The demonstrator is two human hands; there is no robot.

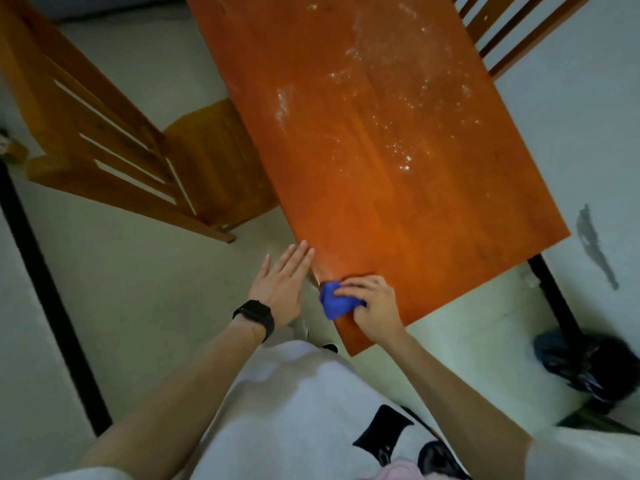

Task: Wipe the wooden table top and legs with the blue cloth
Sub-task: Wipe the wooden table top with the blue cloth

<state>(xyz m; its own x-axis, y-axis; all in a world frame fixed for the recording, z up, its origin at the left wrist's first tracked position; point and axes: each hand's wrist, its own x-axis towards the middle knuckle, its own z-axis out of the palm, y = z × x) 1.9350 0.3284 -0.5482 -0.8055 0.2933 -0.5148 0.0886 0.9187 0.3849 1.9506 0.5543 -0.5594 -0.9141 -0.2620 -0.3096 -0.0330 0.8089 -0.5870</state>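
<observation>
The right hand has its grip curled round a bunched blue cloth, part hidden under the fingers, on the near left edge of the orange-brown wooden table. The left hand, fingers straight, hangs just beside that edge, holding nothing. The table's long axis runs away from the person, far end cut off, legs hidden; white specks dot its top.

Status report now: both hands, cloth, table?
Right hand grips cloth at near table edge. Left hand open, off the edge. White specks mid-top, unwiped. Nothing blocking.
</observation>
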